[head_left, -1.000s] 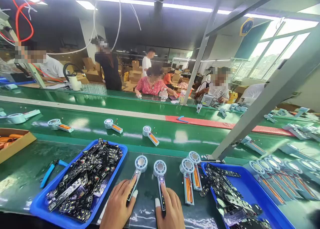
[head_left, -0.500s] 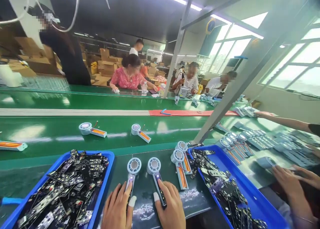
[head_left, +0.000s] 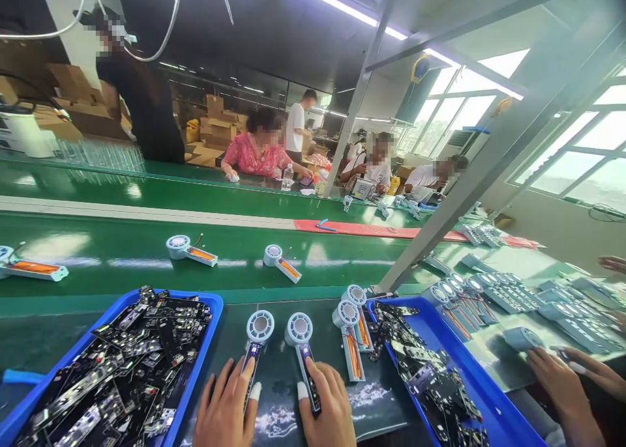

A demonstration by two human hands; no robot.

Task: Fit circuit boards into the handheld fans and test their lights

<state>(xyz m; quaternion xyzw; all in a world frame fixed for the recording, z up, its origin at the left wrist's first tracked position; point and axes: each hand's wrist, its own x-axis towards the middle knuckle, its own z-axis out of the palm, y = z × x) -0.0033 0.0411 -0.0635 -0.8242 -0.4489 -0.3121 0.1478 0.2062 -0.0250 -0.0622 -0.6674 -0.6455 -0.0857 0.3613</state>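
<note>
Two white fan housings with round heads lie side by side on the dark mat in front of me, each with a black circuit board in its handle. My left hand presses its fingers on the handle of the left housing. My right hand presses on the handle of the right housing. Both thumbs wear white finger cots. Two more housings with orange batteries lie just to the right.
A blue tray of black circuit boards sits at my left, another blue tray at my right. Housings ride the green conveyor belt. A neighbour's hands work at the right beside rows of housings. Several people sit across the line.
The view has swung a little further right and tilted. My hands stay pressed on the two housings, fingers shifted slightly along the handles. The neighbour's hands have moved lower right.
</note>
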